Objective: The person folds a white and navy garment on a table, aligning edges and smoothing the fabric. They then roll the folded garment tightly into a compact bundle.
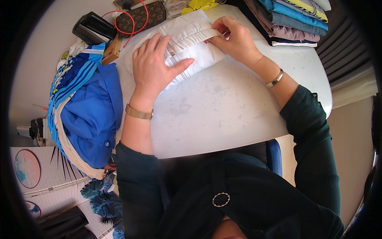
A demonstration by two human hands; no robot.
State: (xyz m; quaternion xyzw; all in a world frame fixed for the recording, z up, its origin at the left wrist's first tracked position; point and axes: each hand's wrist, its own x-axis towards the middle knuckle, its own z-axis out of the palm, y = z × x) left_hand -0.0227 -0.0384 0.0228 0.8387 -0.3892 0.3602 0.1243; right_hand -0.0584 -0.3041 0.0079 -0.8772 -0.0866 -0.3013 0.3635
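Observation:
A folded white garment point(198, 44) with a gathered elastic waistband and a small red tag lies on the white table point(215, 101). On its left part rests my left hand point(153, 61), palm down with the fingers spread, the thumb lying over the fabric. The thumb and fingers of my right hand point(234, 38) pinch the right end of the waistband. The underside of the garment is hidden, and so is whatever lies under my left palm.
Blue clothes point(89, 104) are heaped along the table's left edge. A stack of folded clothes point(294, 22) stands at the back right. Behind the garment are a brown patterned pouch point(141, 18), a red cable point(133, 22), a glossy black object point(94, 28) and a yellow plastic bag point(198, 6).

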